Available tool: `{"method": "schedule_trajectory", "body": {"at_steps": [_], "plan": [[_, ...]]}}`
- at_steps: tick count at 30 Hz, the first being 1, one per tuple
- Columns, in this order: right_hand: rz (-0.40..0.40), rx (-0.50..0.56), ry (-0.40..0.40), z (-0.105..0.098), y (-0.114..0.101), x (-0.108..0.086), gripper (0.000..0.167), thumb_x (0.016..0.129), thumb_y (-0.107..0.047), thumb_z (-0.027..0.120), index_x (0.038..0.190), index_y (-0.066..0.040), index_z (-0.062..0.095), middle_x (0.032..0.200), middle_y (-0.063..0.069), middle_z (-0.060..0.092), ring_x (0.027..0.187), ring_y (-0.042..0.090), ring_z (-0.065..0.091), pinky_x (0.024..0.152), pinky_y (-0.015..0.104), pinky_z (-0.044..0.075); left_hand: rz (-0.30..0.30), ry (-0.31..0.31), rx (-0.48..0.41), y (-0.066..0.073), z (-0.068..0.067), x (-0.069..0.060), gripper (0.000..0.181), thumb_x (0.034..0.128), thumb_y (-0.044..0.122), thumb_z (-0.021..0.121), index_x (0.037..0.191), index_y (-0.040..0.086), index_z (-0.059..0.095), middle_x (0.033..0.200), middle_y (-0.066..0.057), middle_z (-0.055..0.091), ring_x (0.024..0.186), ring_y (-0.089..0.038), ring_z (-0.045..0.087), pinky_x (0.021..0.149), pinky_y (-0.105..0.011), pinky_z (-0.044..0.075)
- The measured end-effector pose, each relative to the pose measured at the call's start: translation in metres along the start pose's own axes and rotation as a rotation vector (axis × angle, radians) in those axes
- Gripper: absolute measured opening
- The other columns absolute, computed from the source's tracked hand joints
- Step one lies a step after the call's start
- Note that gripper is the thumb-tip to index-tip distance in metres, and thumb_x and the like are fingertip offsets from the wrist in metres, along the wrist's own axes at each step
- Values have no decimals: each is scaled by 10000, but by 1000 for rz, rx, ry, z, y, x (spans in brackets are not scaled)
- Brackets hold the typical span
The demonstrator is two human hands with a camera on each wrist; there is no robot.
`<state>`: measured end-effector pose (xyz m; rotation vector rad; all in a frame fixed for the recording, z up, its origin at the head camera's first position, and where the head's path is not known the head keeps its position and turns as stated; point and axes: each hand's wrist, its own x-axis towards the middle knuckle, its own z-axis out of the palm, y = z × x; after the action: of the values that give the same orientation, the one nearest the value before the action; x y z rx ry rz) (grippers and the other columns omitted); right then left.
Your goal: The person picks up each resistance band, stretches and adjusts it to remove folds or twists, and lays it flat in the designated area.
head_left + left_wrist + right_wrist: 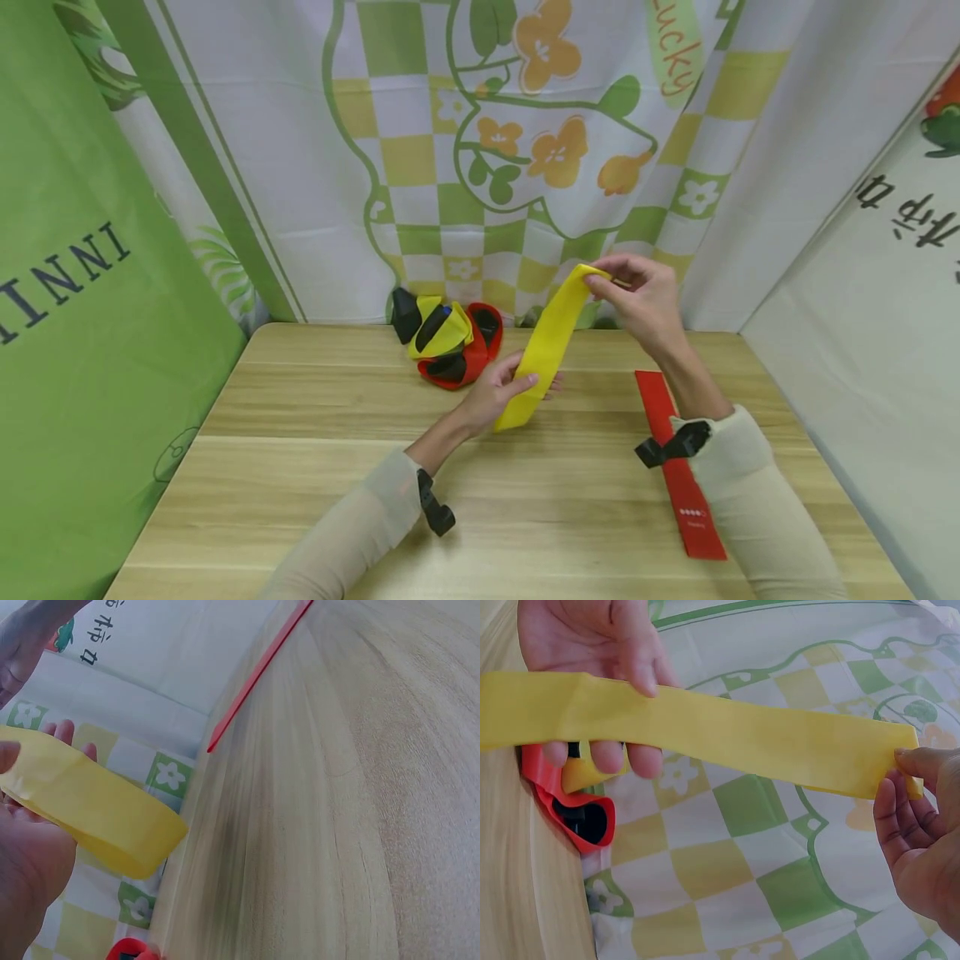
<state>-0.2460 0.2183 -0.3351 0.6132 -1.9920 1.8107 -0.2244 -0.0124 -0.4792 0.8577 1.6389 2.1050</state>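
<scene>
A flat yellow resistance loop band slants between the two hands above the table. Its upper end is pinched by the right hand, thumb against fingers. Lower down, the left hand holds the band with the thumb in front and the fingers behind. In the right wrist view the band stretches out flat, its two layers lying close together. The folded lower end of the band hangs past the palm in the left wrist view. A red resistance band lies flat on the table, partly behind the right forearm.
At the table's back edge sits a bundle of red, yellow and black bands, loosely coiled. The wooden table meets a patterned curtain behind it. Green cloth hangs at the left, white cloth at the right.
</scene>
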Motion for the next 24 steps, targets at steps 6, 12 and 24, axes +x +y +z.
{"method": "schedule_trajectory", "body": {"at_steps": [6, 12, 24], "plan": [[1, -32, 20, -7, 4, 1, 173, 916, 89, 766, 1032, 201, 703, 895, -4, 764, 677, 118, 676, 623, 207, 590, 7, 81, 20, 3, 0, -2, 526, 1069, -41, 521, 1569, -52, 360, 1361, -387, 604, 1038, -257, 762, 868, -300, 622], [10, -90, 46, -14, 9, 4, 165, 907, 71, 784, 1030, 168, 730, 900, -42, 764, 687, 88, 655, 603, 161, 553, 35, 83, 29, 0, -2, -4, 716, 1038, -109, 538, 1667, 95, 267, 1423, -375, 571, 1012, -161, 740, 802, -252, 615], [126, -131, 49, -30, 30, 8, 229, 904, 22, 807, 1082, 139, 726, 926, -71, 748, 794, 64, 709, 713, 159, 591, -31, -50, 104, -3, 7, -10, 532, 1042, -83, 565, 1554, 24, 473, 1547, -260, 500, 1167, -445, 706, 846, -330, 633]]}}
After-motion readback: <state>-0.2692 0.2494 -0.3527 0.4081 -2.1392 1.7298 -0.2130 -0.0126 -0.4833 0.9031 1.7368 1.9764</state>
